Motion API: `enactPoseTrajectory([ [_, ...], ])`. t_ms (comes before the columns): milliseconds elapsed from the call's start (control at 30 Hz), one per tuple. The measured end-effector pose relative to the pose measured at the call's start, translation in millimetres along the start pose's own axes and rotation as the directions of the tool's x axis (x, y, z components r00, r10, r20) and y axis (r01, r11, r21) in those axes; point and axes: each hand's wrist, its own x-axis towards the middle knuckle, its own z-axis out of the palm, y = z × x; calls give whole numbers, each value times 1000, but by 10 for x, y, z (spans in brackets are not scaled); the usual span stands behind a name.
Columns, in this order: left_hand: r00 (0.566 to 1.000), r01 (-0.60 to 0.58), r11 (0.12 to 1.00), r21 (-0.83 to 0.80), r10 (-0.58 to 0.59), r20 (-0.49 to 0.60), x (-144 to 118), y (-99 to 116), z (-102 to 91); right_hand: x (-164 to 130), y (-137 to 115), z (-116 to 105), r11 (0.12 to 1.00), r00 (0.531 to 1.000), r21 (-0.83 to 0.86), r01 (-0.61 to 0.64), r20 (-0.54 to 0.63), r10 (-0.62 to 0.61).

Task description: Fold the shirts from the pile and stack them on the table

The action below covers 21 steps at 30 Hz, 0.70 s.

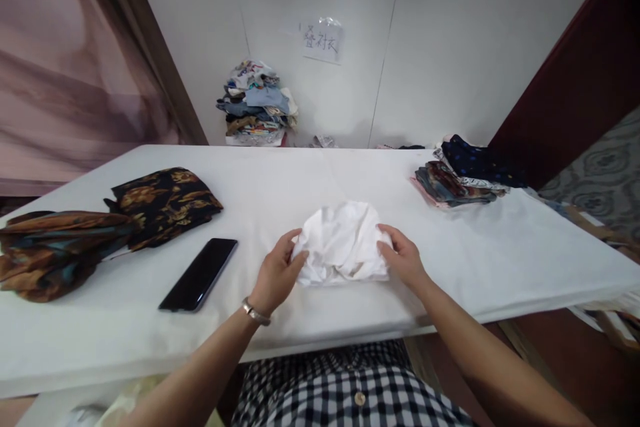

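Head view: left hand (277, 275) and right hand (404, 258) each pinch a side of the crumpled white cloth (341, 243) lying mid-desk (525, 260). Black phone (199, 274) lies left of it; patterned garments (165, 203) farther left.

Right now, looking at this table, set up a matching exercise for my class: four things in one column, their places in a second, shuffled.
Things:
1. white cloth
2. phone
3. dark floral garment
4. folded pile

Places:
A. far right of the table
B. between the left hand and right hand
C. left of the hands, lying flat
D. far left, behind the phone

Pairs: 1-B, 2-C, 3-D, 4-A
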Motion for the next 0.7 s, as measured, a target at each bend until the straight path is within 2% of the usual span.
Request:
enactPoseTrajectory([
  [133,972,225,974,22,-226,68,23,-134,2,31,210,42,995,993,-35,-88,72,91],
  [267,967,244,970,16,-245,73,158,-149,33,188,233,78,991,995,-110,-75,61,82],
  [367,978,199,964,174,-207,32,177,-144,-2,223,174,49,973,991,-221,-72,94,95],
  [467,996,88,942,324,-75,-53,154,-107,-41,207,116,25,947,989,-317,-57,110,97],
  [533,987,-72,913,402,122,-102,142,-50,-15,198,82,36,935,992,-352,-32,106,74],
  [567,967,-172,881,441,237,-97,140,-20,23,198,68,51,926,990,-378,-17,122,68],
  [633,915,-348,787,509,404,2,149,14,146,206,48,90,895,980,-445,28,188,63],
  [700,896,-430,714,552,414,162,176,-10,300,219,46,127,868,966,-490,83,252,50],
])
